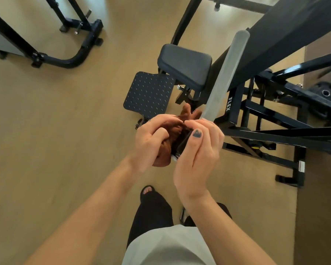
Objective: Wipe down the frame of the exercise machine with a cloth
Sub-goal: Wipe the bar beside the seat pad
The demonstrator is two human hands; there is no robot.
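Note:
A black exercise machine frame (275, 115) fills the right half of the view, with a padded seat (185, 63) and a dotted footplate (149, 93). A grey bar (225, 73) of the machine slants down toward me. My left hand (151, 139) grips a bunched brown cloth (177, 131) against the bar's lower black end. My right hand (197, 148) is close beside it, with fingers curled round that lower end of the bar and thumb along it. The bar's tip is mostly hidden between both hands.
Another black machine base (65, 54) stands on the tan floor at the upper left. A weight plate (323, 91) lies behind the frame at the right. My legs and a sandalled foot (147, 190) are below the hands. Open floor lies to the left.

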